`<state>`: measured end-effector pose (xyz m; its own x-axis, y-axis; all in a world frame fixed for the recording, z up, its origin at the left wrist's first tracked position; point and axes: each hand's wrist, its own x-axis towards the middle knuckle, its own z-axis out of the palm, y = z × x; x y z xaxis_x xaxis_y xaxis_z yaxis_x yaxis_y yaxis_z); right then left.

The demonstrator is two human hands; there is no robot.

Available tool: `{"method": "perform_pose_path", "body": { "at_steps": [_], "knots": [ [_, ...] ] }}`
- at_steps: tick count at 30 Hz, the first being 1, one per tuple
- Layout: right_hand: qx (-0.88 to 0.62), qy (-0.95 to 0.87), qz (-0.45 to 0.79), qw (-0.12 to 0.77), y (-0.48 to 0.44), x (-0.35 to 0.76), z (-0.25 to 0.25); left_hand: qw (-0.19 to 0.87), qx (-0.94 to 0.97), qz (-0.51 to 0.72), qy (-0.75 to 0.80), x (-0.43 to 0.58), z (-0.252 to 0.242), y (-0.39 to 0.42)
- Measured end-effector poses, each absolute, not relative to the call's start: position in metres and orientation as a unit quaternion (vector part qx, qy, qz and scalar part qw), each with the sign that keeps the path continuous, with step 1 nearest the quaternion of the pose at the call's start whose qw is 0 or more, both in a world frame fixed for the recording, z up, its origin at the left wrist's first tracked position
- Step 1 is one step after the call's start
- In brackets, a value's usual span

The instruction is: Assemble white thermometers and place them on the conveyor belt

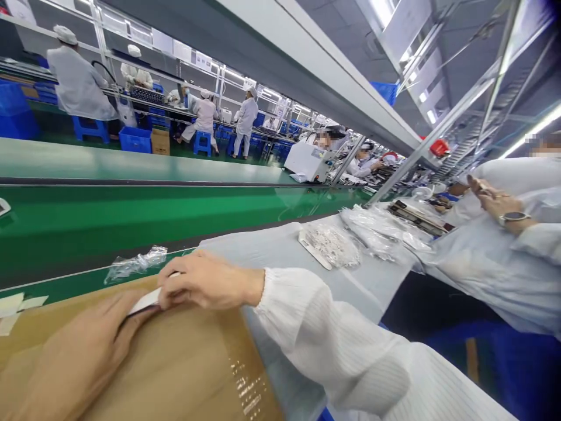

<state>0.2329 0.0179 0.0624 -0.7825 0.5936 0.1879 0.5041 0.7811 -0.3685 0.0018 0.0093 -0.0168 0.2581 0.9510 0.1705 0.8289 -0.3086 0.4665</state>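
Over a brown taped cardboard surface [188,362], both hands meet on a small flat white item [146,301]. My right hand [204,280] has its fingers curled round the item's right end. On the lower left, my left hand [83,345] is blurred by motion, its thumb and fingers closed on the other end. Part of the item is hidden by the fingers. Crumpled clear plastic [137,264] lies just beyond the hands, and pale tape pieces [13,307] are at the left edge.
A green belt [109,213] runs behind the cardboard. To the right, a bag of small parts [335,245] and a pile of clear bags [385,234] rest on a grey mat [258,248]. A person in white, with a watch [513,216], stands at right.
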Motion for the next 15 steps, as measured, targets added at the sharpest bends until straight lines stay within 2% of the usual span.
{"method": "perform_pose_path", "body": {
  "at_steps": [3,9,15],
  "knots": [
    [-0.386,-0.898,0.089,0.193,-0.004,0.244,0.043,0.201,0.781,0.131,0.577,0.009,-0.007,0.001],
    [-0.452,-0.848,-0.095,0.261,-0.021,0.229,0.015,0.245,0.786,0.171,0.541,0.015,-0.001,-0.003],
    [-0.469,-0.804,-0.165,0.327,-0.005,0.21,0.011,0.221,0.79,0.227,0.525,0.01,0.008,-0.002]
  ]
}}
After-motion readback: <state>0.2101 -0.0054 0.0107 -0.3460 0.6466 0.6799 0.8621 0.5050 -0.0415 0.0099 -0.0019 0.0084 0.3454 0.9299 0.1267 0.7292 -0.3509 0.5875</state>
